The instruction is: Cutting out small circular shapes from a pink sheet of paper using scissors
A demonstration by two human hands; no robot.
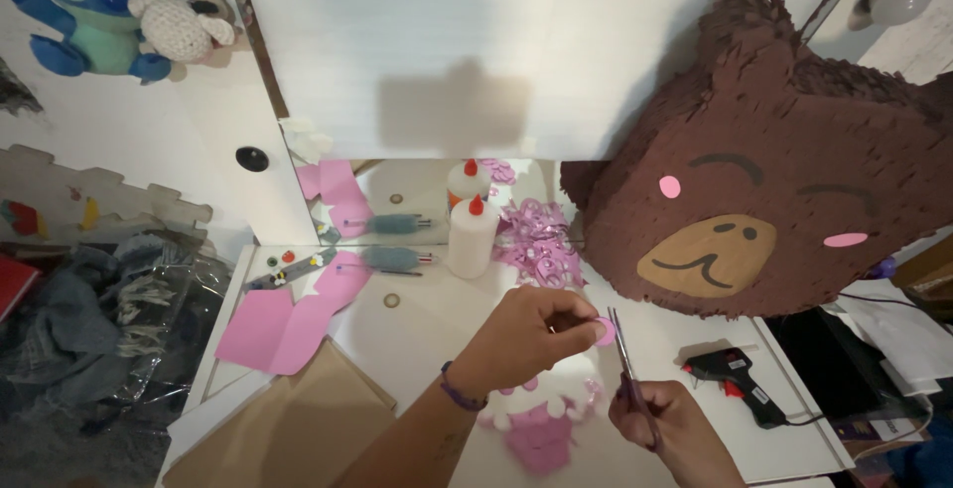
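Nearest, low in view: right hand (667,426) closed around the handles of purple scissors (627,374), blades pointing up and away, tips meeting a small pink paper piece (605,330). Left hand (526,334) curled shut, thumb and fingertips pinching that pink piece at its edge, held up off the counter (437,324) so the blades can reach it freely. Left forearm angled in from lower centre, a purple band at the wrist; right wrist bent slightly inward to line the blades up with the paper.

Just beneath the hands, blurred: a pink and white scalloped paper shape (541,418), lying on the counter. To the right, a black glue gun (740,379) resting on its side, cord trailing off the edge, within easy reach. To the left, a brown cardboard sheet (288,428) and a folded pink paper sheet (288,324).

Farther back: a white glue bottle (471,240) with red cap standing upright beside a heap of pink paper curls (541,245), doubled in a mirror behind. Against the wall at right, tilted, a large brown fringed bear-face piñata (764,180). Top left, a blue plush toy (84,11).
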